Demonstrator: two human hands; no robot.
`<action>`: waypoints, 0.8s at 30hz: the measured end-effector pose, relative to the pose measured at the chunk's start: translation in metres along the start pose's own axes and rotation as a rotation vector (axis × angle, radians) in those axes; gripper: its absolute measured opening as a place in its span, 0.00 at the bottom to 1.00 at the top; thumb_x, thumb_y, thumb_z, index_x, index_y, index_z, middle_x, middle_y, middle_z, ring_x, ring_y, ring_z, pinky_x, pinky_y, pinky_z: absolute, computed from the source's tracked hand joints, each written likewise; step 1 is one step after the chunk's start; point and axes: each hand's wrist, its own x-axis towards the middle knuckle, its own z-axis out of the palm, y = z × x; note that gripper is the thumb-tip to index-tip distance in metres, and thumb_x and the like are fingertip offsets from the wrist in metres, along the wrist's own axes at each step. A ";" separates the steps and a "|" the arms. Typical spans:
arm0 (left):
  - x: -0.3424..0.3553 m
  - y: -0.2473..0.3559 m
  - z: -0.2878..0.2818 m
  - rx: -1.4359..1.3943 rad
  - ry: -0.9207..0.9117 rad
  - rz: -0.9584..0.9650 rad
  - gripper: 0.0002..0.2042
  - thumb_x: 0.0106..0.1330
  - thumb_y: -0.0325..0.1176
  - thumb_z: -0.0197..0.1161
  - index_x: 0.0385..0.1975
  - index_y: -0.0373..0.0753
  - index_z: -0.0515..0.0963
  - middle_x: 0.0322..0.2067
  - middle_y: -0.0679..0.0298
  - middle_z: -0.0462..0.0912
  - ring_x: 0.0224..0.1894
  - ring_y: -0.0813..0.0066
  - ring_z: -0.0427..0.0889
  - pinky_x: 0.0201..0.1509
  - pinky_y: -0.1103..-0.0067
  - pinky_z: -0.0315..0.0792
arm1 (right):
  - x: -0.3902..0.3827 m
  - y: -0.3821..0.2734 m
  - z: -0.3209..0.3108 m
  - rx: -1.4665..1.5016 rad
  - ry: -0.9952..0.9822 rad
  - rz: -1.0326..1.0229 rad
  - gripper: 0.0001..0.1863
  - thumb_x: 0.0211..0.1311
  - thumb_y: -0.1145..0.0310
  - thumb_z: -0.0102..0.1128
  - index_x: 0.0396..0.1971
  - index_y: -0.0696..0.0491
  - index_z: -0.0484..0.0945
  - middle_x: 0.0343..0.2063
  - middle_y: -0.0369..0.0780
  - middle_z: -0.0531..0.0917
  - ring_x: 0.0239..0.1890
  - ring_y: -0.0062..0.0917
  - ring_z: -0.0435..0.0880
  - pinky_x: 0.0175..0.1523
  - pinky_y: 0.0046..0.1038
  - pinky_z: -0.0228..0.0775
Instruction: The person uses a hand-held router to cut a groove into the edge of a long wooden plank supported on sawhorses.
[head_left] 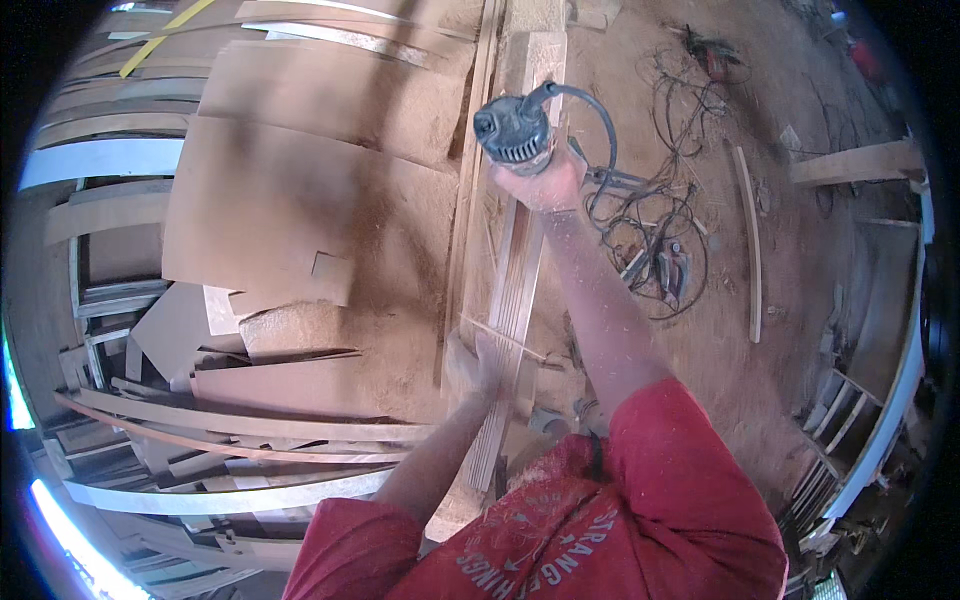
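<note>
My right hand (545,185) is wrapped round a dark, corded trim router (513,128), held over a long wooden board. Its vented top faces me and hides the base and bit. Parallel grooves run along the near part of this grooved board (512,290). My left hand (472,368) grips the board's left edge, thumb on top, closer to my body. Just beyond the left hand, a thin wooden strip (515,343) lies across the board.
Large brown sheets (270,200) lie to the left, with stacked offcuts (270,430) nearer me. Tangled cables (650,235) and another tool (673,272) lie on the dusty floor at right, beside a loose wooden strip (748,245). The router's cord (607,125) loops to the right.
</note>
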 end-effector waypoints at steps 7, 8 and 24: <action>0.004 -0.015 0.005 0.019 0.017 0.010 0.38 0.80 0.58 0.60 0.70 0.24 0.72 0.58 0.30 0.83 0.63 0.31 0.82 0.69 0.52 0.74 | 0.076 0.028 0.021 -0.060 -0.070 0.030 0.39 0.40 0.44 0.91 0.51 0.53 0.89 0.41 0.46 0.95 0.46 0.40 0.97 0.54 0.40 0.89; 0.004 -0.017 0.004 0.047 0.003 -0.033 0.38 0.80 0.58 0.60 0.70 0.24 0.72 0.58 0.30 0.83 0.63 0.31 0.82 0.69 0.52 0.74 | 0.085 0.027 0.024 -0.073 -0.085 0.050 0.40 0.41 0.44 0.90 0.53 0.52 0.88 0.42 0.45 0.96 0.47 0.40 0.97 0.56 0.40 0.89; -0.002 -0.008 0.003 0.024 0.083 0.094 0.38 0.81 0.60 0.58 0.70 0.26 0.72 0.57 0.33 0.84 0.63 0.31 0.82 0.69 0.50 0.72 | 0.109 0.031 0.026 -0.052 -0.054 0.049 0.38 0.43 0.47 0.91 0.53 0.53 0.90 0.43 0.45 0.96 0.47 0.36 0.97 0.53 0.39 0.90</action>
